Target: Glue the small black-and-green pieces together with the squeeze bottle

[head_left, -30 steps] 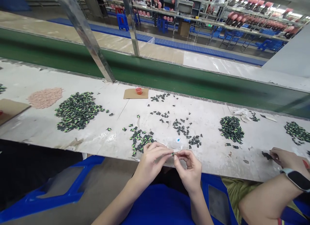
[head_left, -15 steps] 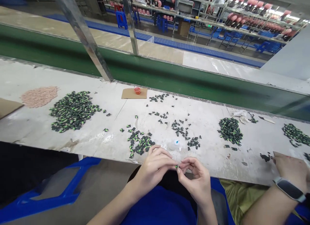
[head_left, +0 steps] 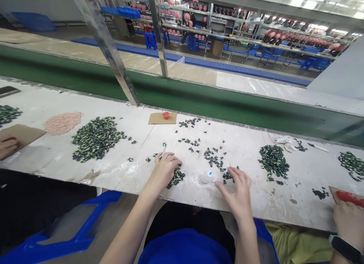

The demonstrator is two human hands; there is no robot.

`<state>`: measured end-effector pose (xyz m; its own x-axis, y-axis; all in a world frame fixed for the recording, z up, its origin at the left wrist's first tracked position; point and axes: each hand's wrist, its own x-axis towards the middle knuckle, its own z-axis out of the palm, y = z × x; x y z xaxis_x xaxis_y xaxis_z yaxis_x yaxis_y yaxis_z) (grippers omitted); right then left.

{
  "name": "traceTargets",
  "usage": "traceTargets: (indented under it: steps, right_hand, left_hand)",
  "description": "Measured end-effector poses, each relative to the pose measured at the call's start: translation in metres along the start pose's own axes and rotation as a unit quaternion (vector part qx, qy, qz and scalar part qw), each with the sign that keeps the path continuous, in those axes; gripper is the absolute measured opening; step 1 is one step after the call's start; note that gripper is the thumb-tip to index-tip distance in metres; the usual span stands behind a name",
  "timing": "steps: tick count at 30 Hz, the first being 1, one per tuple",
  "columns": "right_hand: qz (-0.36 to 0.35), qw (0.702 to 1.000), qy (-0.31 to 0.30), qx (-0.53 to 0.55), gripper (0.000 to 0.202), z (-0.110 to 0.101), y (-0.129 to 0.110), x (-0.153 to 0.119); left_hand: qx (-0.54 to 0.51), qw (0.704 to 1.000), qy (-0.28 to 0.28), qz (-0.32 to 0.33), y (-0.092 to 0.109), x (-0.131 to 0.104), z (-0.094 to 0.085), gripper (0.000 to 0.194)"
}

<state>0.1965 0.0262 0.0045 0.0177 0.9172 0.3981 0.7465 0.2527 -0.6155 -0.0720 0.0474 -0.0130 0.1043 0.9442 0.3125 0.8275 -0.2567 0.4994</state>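
Observation:
My left hand is palm down over a small pile of black-and-green pieces, covering part of it. Its fingers are spread and bent, with nothing visible in them. My right hand is open, thumb and fingers wide apart. Its fingertips are by a little cluster of small black parts. Just left of its thumb stands a small whitish, translucent bottle with a blue tip. Further back lie scattered slim black parts.
Larger heaps of black-and-green pieces sit left and right. A pink heap is farther left. A red cup stands on cardboard. Other people's hands are at the left and right edges.
My hands have parted from a small black-and-green piece held between them. The left moved left onto the pile, the right moved right and opened. The view has shifted slightly.

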Motion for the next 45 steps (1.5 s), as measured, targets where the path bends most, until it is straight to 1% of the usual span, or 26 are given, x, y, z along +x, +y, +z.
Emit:
traceTargets:
  steps: [2, 3, 6, 7, 9, 12, 14, 16, 19, 22, 24, 26, 31, 34, 39, 45]
  right_hand:
    - [-0.037, 0.998, -0.053, 0.018, 0.055, 0.021, -0.009, -0.005]
    - [-0.046, 0.997, -0.063, 0.024, 0.049, 0.029, -0.013, -0.007]
    - [-0.031, 0.997, -0.058, 0.051, 0.025, 0.042, -0.022, -0.008]
    - [-0.019, 0.996, -0.050, 0.069, 0.020, 0.043, -0.025, -0.008]
    - [0.015, 0.991, -0.045, 0.123, 0.019, 0.040, -0.029, -0.007]
    - [0.088, 0.969, -0.080, 0.214, 0.022, 0.028, -0.034, -0.008]
    - [0.118, 0.954, -0.091, 0.258, 0.024, 0.021, -0.035, -0.010]
    - [0.129, 0.945, -0.068, 0.294, 0.026, 0.015, -0.035, -0.011]
    - [0.165, 0.921, 0.001, 0.351, 0.030, 0.014, -0.030, -0.012]
    - [0.226, 0.882, 0.084, 0.406, 0.034, 0.017, -0.024, -0.012]
    - [0.258, 0.864, 0.111, 0.418, 0.037, 0.019, -0.022, -0.012]
    - [0.273, 0.868, 0.111, 0.400, 0.038, 0.021, -0.021, -0.012]
    - [0.237, 0.917, 0.090, 0.307, 0.036, 0.025, -0.026, -0.016]
    - [0.225, 0.935, 0.060, 0.267, 0.035, 0.029, -0.028, -0.018]
    - [0.229, 0.940, 0.044, 0.248, 0.035, 0.034, -0.028, -0.018]
    - [0.231, 0.942, 0.034, 0.243, 0.037, 0.035, -0.029, -0.015]
  left_hand:
    - [0.010, 1.000, -0.024, 0.006, -0.001, 0.003, 0.000, 0.028]
    - [0.011, 0.999, -0.033, 0.011, -0.001, 0.004, -0.001, 0.027]
    - [0.004, 0.999, -0.040, 0.031, 0.002, 0.007, -0.003, 0.027]
    - [0.000, 0.999, -0.039, 0.038, 0.005, 0.007, -0.002, 0.027]
    - [-0.016, 0.998, -0.041, 0.053, 0.011, 0.003, 0.002, 0.026]
    - [-0.050, 0.994, -0.062, 0.076, 0.023, -0.007, 0.013, 0.020]
    - [-0.066, 0.992, -0.067, 0.084, 0.031, -0.016, 0.022, 0.018]
    - [-0.070, 0.993, -0.056, 0.080, 0.037, -0.022, 0.031, 0.017]
    - [-0.058, 0.997, -0.019, 0.056, 0.044, -0.025, 0.038, 0.016]
    - [-0.051, 0.998, 0.011, 0.028, 0.047, -0.024, 0.038, 0.011]
    - [-0.058, 0.998, 0.007, 0.020, 0.049, -0.024, 0.035, 0.011]
    - [-0.070, 0.997, -0.006, 0.015, 0.051, -0.025, 0.033, 0.014]
    - [-0.087, 0.996, -0.016, -0.004, 0.053, -0.028, 0.031, 0.016]
    - [-0.094, 0.995, -0.018, -0.021, 0.053, -0.027, 0.032, 0.015]
    - [-0.105, 0.993, -0.026, -0.053, 0.053, -0.025, 0.032, 0.013]
    - [-0.111, 0.991, -0.031, -0.065, 0.051, -0.023, 0.030, 0.011]
